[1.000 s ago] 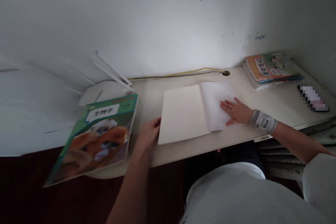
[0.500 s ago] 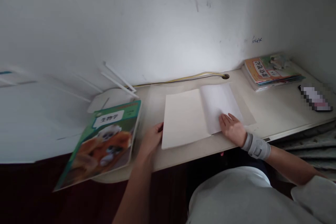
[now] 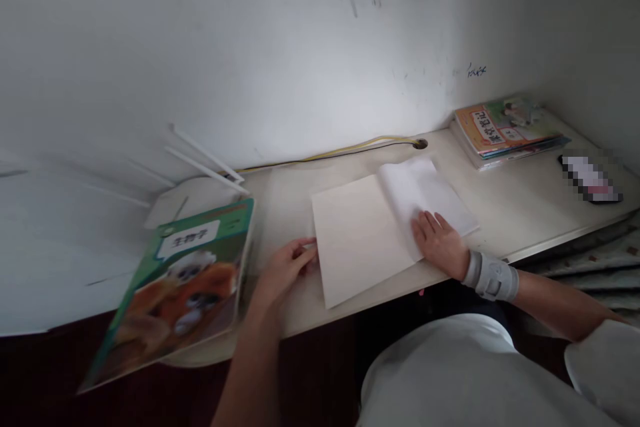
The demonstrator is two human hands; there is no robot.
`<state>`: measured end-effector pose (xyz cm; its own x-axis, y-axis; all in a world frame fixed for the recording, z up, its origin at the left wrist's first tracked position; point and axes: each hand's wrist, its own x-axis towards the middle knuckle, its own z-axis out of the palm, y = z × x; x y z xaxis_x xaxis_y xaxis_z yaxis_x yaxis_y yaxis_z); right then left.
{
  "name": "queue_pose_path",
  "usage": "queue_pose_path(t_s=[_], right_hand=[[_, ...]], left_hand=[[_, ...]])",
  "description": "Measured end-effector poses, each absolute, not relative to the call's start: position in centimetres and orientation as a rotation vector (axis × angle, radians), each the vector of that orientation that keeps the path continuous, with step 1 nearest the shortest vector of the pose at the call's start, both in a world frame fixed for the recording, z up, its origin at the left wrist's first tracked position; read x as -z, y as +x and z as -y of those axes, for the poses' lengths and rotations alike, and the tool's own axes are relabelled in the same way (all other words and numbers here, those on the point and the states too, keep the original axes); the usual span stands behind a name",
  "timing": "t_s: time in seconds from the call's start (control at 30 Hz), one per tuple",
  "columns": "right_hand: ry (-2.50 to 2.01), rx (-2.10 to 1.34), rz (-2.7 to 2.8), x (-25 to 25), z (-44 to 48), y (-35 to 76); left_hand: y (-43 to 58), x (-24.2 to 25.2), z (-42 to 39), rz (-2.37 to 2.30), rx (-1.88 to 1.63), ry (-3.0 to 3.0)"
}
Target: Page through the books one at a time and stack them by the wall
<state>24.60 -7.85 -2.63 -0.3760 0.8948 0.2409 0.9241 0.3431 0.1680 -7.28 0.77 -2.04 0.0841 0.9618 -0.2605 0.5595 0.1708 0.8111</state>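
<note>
An open book (image 3: 363, 233) with blank cream-white pages lies on the desk, turned at a slant. Its right part, a whiter sheet (image 3: 417, 187), curves up near the fold. My right hand (image 3: 443, 247), wearing a grey wrist band (image 3: 493, 277), rests flat on that sheet's lower part with fingers stretched. At the book's left edge is my left hand (image 3: 285, 273), thumb and fingers drawn together in a pinch. A pale, shiny bit shows between them, too small to name.
A green biology textbook (image 3: 175, 293) lies at the left, jutting past the desk (image 3: 280, 193) edge, by a white device with antennas (image 3: 205, 157). Stacked books (image 3: 507, 130) and a blurred-out phone (image 3: 590, 180) lie at the right. Cables (image 3: 325, 155) run along the wall.
The book has turned, its lower left corner swinging toward me. My left hand has shifted slightly and its fingers now show at the book's edge. My right hand stays on the sheet.
</note>
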Motion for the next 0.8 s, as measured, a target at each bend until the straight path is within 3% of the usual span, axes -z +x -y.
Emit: queue_pose_path(t_s=[0.2,0.3,0.37,0.43,0.6,0.8], right_hand=[[-1.813,0.271,2.505,2.0,8.5,22.1],[-1.654,-0.069,2.716,-0.3,8.1,24.5],[-1.244,-0.450,2.904,-2.4,6.1,27.2],[-1.093,-0.655,2.763,-4.3,2.5,29.4],[-1.569,-0.546,2.395,-5.5,-9.0,29.8],[-1.585,-0.715,2.549,-4.5,-15.3,27.4]], left_hand=[[-7.0,0.8,-0.1,-1.663,-0.304,1.839],[-7.2,0.3,-0.2,-1.649,-0.177,1.894],[-7.3,0.0,-0.8,-1.668,-0.152,1.877],[-7.2,-0.2,-1.7,-1.706,-0.163,1.825],[-6.7,0.1,-4.4,-1.770,-0.342,1.688],[-6.8,0.8,-5.8,-1.911,-0.290,1.749]])
